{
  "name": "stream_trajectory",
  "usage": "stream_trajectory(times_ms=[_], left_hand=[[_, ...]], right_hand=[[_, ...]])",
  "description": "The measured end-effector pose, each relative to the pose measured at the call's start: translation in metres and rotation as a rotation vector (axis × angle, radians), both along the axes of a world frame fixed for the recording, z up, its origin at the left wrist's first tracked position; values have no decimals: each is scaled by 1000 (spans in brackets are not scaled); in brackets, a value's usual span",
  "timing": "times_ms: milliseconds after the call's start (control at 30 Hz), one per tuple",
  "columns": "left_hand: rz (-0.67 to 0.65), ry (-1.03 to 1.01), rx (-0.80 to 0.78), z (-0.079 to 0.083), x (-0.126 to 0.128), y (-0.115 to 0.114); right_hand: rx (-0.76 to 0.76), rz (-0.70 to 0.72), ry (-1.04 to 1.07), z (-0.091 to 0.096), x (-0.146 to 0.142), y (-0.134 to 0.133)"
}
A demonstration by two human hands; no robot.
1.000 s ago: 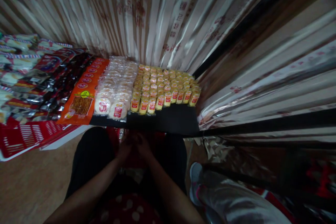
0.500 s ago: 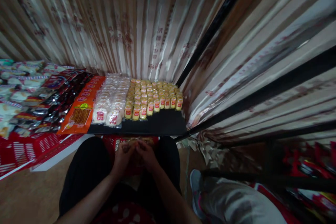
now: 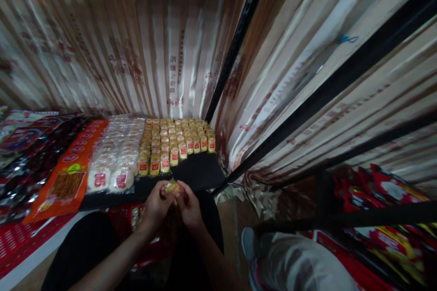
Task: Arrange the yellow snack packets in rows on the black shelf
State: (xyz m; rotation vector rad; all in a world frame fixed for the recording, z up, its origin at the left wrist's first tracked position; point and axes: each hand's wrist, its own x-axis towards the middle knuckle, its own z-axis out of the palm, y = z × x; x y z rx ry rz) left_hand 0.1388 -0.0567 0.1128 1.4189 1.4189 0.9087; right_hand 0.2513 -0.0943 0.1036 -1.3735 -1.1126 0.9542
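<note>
Between my knees, just in front of the black shelf (image 3: 191, 170), both hands meet on a small yellow packaged cake (image 3: 172, 186) in a clear wrapper. My left hand (image 3: 157, 204) grips its left side, fingers closed. The fingers of my right hand (image 3: 189, 207) pinch the other side. Rows of like yellow packaged cakes (image 3: 174, 154) stand on the shelf beyond my hands. Left of them lie white round packaged cakes (image 3: 121, 177) in clear wrap. Below my hands, a red basket (image 3: 119, 223) with more small packets is partly hidden by my arms.
An orange snack bag (image 3: 64, 182) and dark shiny packets (image 3: 30, 168) cover the shelf's left part. Patterned curtain sheeting (image 3: 143, 54) hangs behind, with black metal bars (image 3: 290, 109). Another person's leg and shoe (image 3: 251, 254) are at right, near red snack packets (image 3: 385, 241).
My hands have risen from over the basket towards the shelf's front edge, and the yellow packaged cake now shows between them. The camera view has turned to the right.
</note>
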Motion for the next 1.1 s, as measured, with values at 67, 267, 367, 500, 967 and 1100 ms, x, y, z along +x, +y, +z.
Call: stream_trajectory(times_ms=[67, 267, 367, 500, 967, 1100], left_hand=[[-31, 50, 56, 4, 15, 11], [-91, 163, 146, 18, 66, 42], [-134, 205, 208, 21, 89, 56], [-179, 233, 265, 22, 114, 74], [-155, 348, 340, 26, 167, 133], [-157, 432, 352, 25, 171, 143]], right_hand=[[60, -132, -223, 2, 8, 2], [201, -301, -558, -5, 34, 11], [202, -324, -618, -14, 49, 19], [167, -320, -650, -26, 68, 34], [204, -402, -677, -42, 106, 96], [209, -412, -698, -42, 109, 104]])
